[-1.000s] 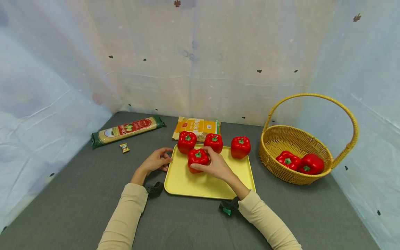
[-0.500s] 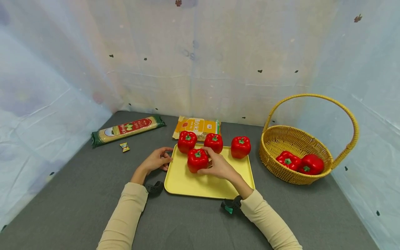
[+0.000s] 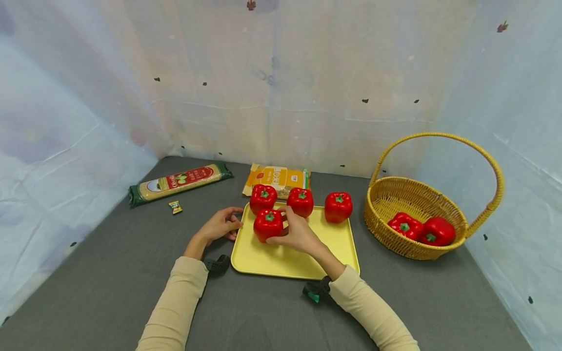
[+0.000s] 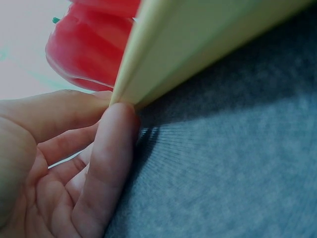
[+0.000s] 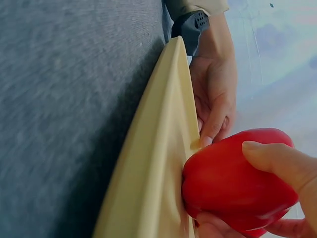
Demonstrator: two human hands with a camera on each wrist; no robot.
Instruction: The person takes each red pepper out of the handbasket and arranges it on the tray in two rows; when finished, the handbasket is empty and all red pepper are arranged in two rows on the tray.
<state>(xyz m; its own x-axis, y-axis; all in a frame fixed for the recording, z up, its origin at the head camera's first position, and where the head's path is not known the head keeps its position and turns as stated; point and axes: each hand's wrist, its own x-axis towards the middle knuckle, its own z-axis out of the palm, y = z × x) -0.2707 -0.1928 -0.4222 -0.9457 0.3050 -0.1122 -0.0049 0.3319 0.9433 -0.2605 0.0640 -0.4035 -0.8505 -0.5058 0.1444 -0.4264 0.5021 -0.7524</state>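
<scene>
A red bell pepper [image 3: 266, 227] with a green stem stands upright on the left part of the yellow tray [image 3: 268, 264]. My right hand [image 3: 300, 234] grips it from its right side; in the right wrist view the thumb lies over the pepper [image 5: 230, 173] and other fingers reach round below. At the tray's left edge, my left hand [image 3: 216, 226] pinches the rim, with thumb and finger meeting on the tray corner [image 4: 173, 52] in the left wrist view. Two more peppers [image 3: 263, 198] [image 3: 300, 202] sit behind, and another pepper [image 3: 338, 207] is at the back right.
On the right stands a wicker basket [image 3: 392, 237] with a tall handle and two red peppers [image 3: 437, 231] inside. An orange-yellow food bag [image 3: 276, 179] lies behind the tray. A long noodle pack [image 3: 180, 183] and a small yellow packet [image 3: 175, 207] lie at the left.
The gripped pepper has moved a little left across the tray, and my right hand has moved with it. My left hand has stayed at the tray's edge.
</scene>
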